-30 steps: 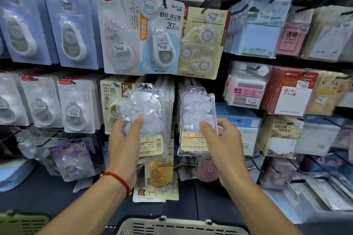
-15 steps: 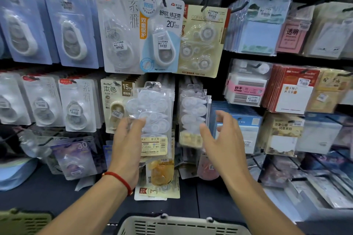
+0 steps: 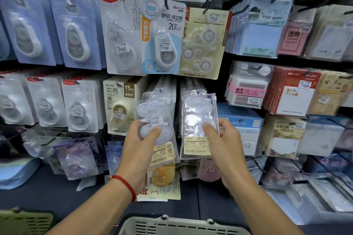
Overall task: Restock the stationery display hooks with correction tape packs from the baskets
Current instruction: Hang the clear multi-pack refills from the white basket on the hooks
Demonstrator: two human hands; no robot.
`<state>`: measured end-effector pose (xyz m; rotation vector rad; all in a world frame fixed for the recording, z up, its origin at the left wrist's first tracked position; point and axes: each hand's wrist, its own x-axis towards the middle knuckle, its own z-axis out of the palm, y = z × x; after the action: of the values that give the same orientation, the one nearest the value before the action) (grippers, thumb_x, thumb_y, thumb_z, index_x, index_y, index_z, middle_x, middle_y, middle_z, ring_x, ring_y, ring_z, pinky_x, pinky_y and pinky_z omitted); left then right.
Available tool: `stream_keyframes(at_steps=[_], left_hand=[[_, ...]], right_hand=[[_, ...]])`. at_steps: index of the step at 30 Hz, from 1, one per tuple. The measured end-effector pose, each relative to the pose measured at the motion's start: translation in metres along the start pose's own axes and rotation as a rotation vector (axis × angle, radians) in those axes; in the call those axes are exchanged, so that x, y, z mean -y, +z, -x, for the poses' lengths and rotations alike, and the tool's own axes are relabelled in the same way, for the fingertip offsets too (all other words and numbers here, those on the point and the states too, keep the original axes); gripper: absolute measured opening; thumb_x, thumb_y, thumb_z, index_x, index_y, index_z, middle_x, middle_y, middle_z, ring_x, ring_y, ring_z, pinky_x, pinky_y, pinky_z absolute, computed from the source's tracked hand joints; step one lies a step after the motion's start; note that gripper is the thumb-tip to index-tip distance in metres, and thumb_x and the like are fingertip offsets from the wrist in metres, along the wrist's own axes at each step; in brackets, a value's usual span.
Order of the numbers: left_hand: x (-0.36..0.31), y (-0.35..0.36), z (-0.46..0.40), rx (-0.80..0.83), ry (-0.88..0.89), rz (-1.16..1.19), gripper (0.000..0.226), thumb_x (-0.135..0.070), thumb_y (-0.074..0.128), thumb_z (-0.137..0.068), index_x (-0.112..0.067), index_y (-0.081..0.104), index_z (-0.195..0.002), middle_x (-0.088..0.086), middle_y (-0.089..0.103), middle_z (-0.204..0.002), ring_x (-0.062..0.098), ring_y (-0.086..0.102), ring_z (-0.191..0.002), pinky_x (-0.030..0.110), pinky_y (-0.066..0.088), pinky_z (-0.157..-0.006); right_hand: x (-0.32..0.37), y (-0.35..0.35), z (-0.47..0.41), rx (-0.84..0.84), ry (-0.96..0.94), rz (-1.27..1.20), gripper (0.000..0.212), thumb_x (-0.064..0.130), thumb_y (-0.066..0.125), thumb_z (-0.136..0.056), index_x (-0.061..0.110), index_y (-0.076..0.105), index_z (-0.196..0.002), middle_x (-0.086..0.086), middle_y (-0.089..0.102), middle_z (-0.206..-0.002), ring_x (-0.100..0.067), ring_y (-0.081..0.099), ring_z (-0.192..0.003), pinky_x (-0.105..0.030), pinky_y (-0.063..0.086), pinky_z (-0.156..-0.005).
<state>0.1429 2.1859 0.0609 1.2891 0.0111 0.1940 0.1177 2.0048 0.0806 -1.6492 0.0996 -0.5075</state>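
Two clear bags of white correction tapes hang side by side in the middle row of the display. My left hand (image 3: 140,144) grips the left pack (image 3: 152,118) from below, thumb across its front. My right hand (image 3: 222,143) holds the right pack (image 3: 198,120) by its lower right side, thumb pressed on the clear plastic above the yellow label. More packs of the same kind hang behind each of them. The hooks that carry them are hidden behind the packs.
Carded correction tapes (image 3: 164,38) fill the rows above and to the left. Sticky-note packs (image 3: 259,30) hang at the right. A grey basket (image 3: 172,225) sits at the bottom edge, with a green basket (image 3: 24,221) at the bottom left.
My right hand let go of the right pack, which swung back to the row, then took hold of it again. My left hand has kept its pack and turned it slightly.
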Motion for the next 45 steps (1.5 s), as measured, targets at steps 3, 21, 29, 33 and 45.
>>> stream_keyframes(at_steps=[3, 21, 29, 33, 45], left_hand=[[-0.001, -0.003, -0.003, -0.015, 0.0, -0.017, 0.014, -0.019, 0.068, -0.098, -0.033, 0.068, -0.099, 0.01, 0.077, -0.103, 0.032, 0.077, -0.087, 0.048, 0.064, -0.066], [0.0, 0.012, 0.015, 0.265, 0.098, -0.253, 0.062, 0.0, 0.069, -0.095, -0.034, 0.054, -0.145, 0.009, 0.068, -0.113, 0.029, 0.072, -0.099, 0.038, 0.064, -0.084], [-0.007, 0.014, 0.02, 0.279, 0.135, -0.209, 0.058, 0.011, 0.071, -0.089, -0.027, 0.061, -0.132, 0.017, 0.063, -0.103, 0.029, 0.065, -0.074, 0.029, 0.062, -0.074], [-0.007, 0.015, 0.021, 0.272, 0.149, -0.194, 0.06, 0.014, 0.07, -0.085, -0.027, 0.059, -0.127, 0.025, 0.063, -0.104, 0.03, 0.063, -0.071, 0.033, 0.062, -0.07], [0.001, -0.005, 0.001, 0.2, 0.48, -0.882, 0.052, -0.011, 0.07, -0.092, -0.024, 0.057, -0.14, -0.009, 0.061, -0.134, 0.01, 0.052, -0.128, 0.032, 0.043, -0.111]], right_hand=[[0.0, -0.002, -0.003, -0.004, 0.004, -0.025, 0.009, 0.033, 0.066, -0.099, 0.025, 0.07, -0.099, -0.001, 0.079, -0.088, -0.024, 0.076, -0.085, -0.047, 0.061, -0.077], [-0.008, 0.007, -0.002, -0.01, -0.048, 0.107, 0.022, 0.037, 0.065, -0.101, 0.02, 0.07, -0.088, 0.002, 0.077, -0.082, -0.022, 0.074, -0.078, -0.045, 0.059, -0.073], [-0.004, 0.004, -0.002, -0.078, -0.076, 0.062, 0.012, 0.04, 0.065, -0.098, 0.035, 0.072, -0.089, 0.002, 0.075, -0.074, -0.024, 0.072, -0.069, -0.048, 0.055, -0.066], [-0.003, 0.002, -0.003, -0.071, -0.108, 0.056, 0.011, 0.034, 0.066, -0.097, 0.033, 0.074, -0.088, -0.004, 0.073, -0.069, -0.012, 0.058, -0.057, -0.036, 0.044, -0.057], [-0.03, 0.0, -0.017, 0.016, -0.255, 0.716, 0.07, 0.039, 0.059, -0.104, 0.02, 0.027, -0.162, 0.0, 0.035, -0.161, -0.021, 0.045, -0.141, -0.036, 0.038, -0.114]])
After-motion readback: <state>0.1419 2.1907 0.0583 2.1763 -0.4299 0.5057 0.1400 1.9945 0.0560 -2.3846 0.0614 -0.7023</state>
